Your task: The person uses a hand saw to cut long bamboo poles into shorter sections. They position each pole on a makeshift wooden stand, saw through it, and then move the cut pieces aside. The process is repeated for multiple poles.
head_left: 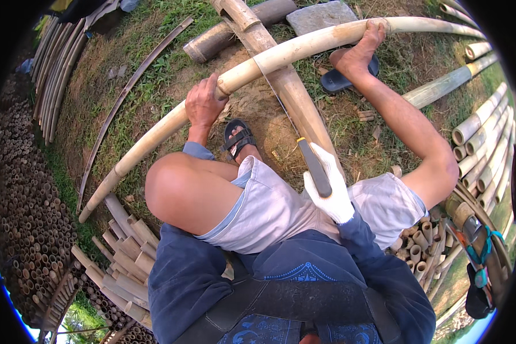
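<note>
A long pale bamboo pole [307,48] runs across in front of me, resting on a thicker split bamboo beam [301,106]. My bare left hand [205,104] is wrapped over the pole, beside a node left of the beam. In a white glove, my right hand [333,192] grips the dark handle of a handsaw [314,171]. The saw's thin blade reaches away from me, its far part against the pole close to the beam. My bare right foot [358,54] presses on the pole farther right.
A loose black sandal [333,81] lies below that foot. Behind the beam are a dark bamboo log [209,46] and a flat stone [321,18]. Cut bamboo pieces [129,258] are heaped at lower left; more poles [484,135] lie at right. A curved strip [117,109] lies on the grass.
</note>
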Action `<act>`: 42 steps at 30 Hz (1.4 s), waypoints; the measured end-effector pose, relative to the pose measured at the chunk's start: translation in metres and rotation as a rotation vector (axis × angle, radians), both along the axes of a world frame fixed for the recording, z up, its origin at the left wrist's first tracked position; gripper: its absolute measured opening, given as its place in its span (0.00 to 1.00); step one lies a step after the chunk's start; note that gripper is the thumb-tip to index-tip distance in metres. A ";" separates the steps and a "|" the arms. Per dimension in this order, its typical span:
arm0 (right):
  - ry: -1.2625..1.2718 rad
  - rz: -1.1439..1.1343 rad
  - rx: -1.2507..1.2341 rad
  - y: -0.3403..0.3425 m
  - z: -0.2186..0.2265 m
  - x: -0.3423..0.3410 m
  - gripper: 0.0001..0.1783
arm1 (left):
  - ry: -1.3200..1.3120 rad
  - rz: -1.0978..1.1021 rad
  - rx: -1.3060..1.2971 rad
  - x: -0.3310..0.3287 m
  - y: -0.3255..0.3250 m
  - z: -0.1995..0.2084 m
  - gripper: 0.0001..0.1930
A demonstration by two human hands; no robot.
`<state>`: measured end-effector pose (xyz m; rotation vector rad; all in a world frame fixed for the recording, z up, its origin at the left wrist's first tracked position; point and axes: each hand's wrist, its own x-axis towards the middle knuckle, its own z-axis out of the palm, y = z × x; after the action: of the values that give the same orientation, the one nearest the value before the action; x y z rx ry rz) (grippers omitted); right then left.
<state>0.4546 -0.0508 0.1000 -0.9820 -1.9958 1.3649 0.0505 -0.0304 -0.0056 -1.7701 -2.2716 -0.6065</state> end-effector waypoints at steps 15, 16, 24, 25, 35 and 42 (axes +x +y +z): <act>0.123 -0.007 0.011 0.029 -0.031 -0.034 0.38 | 0.058 0.044 -0.060 0.003 0.002 -0.003 0.37; 0.093 -0.010 0.022 0.018 -0.034 -0.019 0.38 | 0.076 0.022 -0.012 0.003 0.002 0.000 0.36; 0.002 0.040 0.027 -0.003 -0.010 -0.006 0.40 | 0.055 -0.005 0.013 0.001 -0.019 0.003 0.40; 0.022 0.033 0.020 -0.006 -0.012 -0.010 0.40 | 0.050 -0.020 0.016 -0.002 -0.023 0.003 0.41; 0.045 -0.024 0.009 -0.022 -0.019 -0.028 0.40 | 0.007 -0.121 -0.190 0.007 0.033 0.059 0.50; -0.225 0.034 -0.017 -0.079 0.023 0.052 0.37 | -0.157 0.014 -0.487 0.009 0.047 0.035 0.29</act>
<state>0.5062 -0.1300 0.1230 -1.1592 -2.1762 1.3407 0.0592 0.0166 0.0299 -1.9622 -2.7137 -0.1997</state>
